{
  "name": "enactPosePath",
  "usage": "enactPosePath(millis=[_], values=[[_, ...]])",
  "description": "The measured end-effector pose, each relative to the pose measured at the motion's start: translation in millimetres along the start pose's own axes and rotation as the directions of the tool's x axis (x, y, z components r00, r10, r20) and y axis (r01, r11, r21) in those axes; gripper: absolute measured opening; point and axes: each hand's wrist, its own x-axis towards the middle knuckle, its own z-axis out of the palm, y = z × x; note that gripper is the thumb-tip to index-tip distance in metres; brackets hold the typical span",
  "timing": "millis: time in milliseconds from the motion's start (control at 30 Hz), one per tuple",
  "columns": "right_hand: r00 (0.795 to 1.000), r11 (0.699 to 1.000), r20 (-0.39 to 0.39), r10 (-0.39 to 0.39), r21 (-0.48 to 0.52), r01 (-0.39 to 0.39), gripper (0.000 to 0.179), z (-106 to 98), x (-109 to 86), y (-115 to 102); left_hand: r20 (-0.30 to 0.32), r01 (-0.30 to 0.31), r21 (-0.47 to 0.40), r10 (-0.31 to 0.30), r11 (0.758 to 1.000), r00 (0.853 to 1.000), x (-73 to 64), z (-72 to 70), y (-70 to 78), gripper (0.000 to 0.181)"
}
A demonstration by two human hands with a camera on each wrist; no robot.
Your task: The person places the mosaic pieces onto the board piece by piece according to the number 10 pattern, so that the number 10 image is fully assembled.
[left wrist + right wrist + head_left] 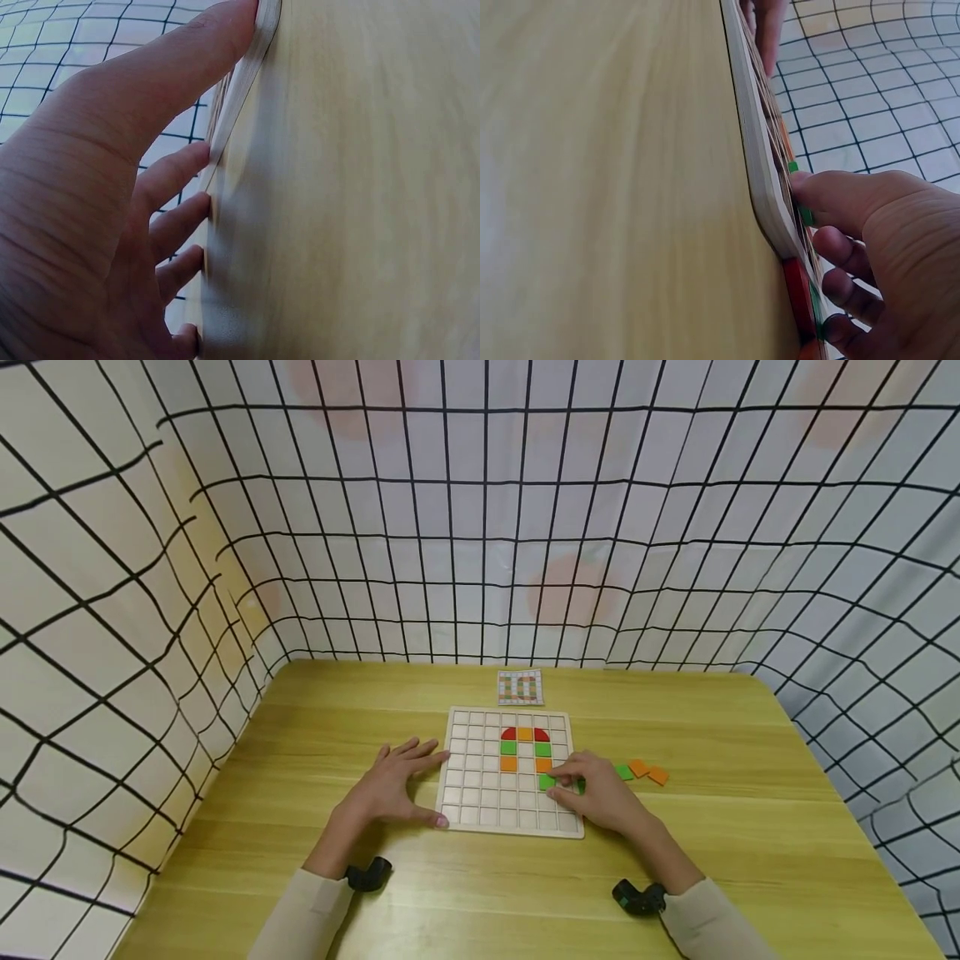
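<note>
A pale wooden grid board point(480, 793) lies on the table with an arch of red, green and orange tiles in its cells. My left hand point(393, 785) is spread at the board's left edge, its thumb point(187, 52) on the near left corner and the other fingers point(176, 176) along the side. Over the board's right part, my right hand point(600, 789) pinches a green tile point(547, 782) with thumb and index finger, just below the arch's right orange tile point(543, 765). The right wrist view shows this green tile point(805, 215) at the fingertips.
A small printed pattern card point(520, 687) lies beyond the board. To the right are a loose green tile point(624, 772) and two orange tiles point(657, 776). A red piece point(799, 296) stands by the board's corner in the right wrist view. White cloth with black grid lines point(480, 510) surrounds the table.
</note>
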Motion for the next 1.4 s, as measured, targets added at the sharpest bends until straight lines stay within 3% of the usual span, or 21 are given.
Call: enactPosePath(millis=[233,567,733,1167,1400], values=[[1.0,1.0,-0.002,0.029,-0.001,-0.029,0.026,0.7,2.4,-2.4,-0.004,-0.005,-0.007,0.005,1.0,1.0,0.8,-1.5,1.1,0.109],[0.999,0.996,-0.012,0.04,0.079,-0.039,0.025,-3.1,0.5,1.6,-0.003,-0.002,-0.004,0.002,1.0,1.0,1.0,-0.3,1.9,0.108],[0.994,0.989,-0.034,0.104,0.11,-0.1,0.026,-15.5,-5.8,10.8,-0.004,-0.006,-0.007,0.006,1.0,1.0,1.4,-0.2,2.3,0.109],[0.97,0.975,-0.09,0.224,0.04,-0.221,0.03,-48.4,-49.0,36.5,0.002,0.004,-0.016,-0.004,1.0,1.0,-1.8,0.7,1.9,0.11],[0.978,0.985,-0.123,0.171,0.003,-0.172,0.027,-56.2,-73.9,46.5,-0.001,0.002,-0.027,-0.002,1.0,1.0,-0.6,1.0,1.8,0.109]])
